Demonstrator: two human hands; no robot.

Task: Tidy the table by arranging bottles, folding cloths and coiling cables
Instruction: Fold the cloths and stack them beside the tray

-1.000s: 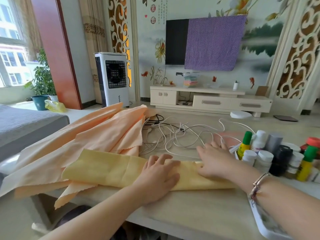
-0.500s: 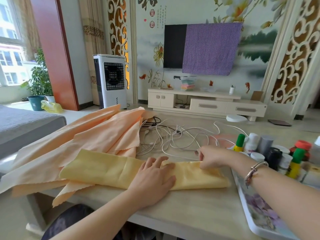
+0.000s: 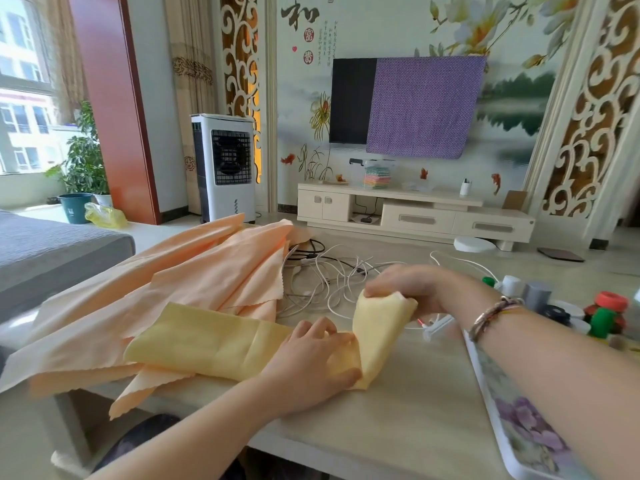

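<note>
A yellow cloth [image 3: 207, 341], folded into a long strip, lies across the table in front of me. My left hand [image 3: 311, 358] presses flat on the strip's middle. My right hand [image 3: 408, 289] grips the strip's right end and holds it lifted and turned over toward the left. Behind the strip lies a heap of peach cloths [image 3: 166, 292]. A tangle of white and black cables [image 3: 332, 278] is spread at the table's middle back. Several bottles [image 3: 602, 317] with green, red, white and grey caps stand at the right.
A white tray [image 3: 512, 420] with a purple flower print lies along the table's right side, under my right forearm. A small white plug [image 3: 438, 329] lies just right of the lifted cloth end. The table's front edge runs below my left forearm.
My right hand has closed on the right end of the yellow strip and lifted it up and leftward. My left hand stays pressed on the middle. The view has tilted up slightly.
</note>
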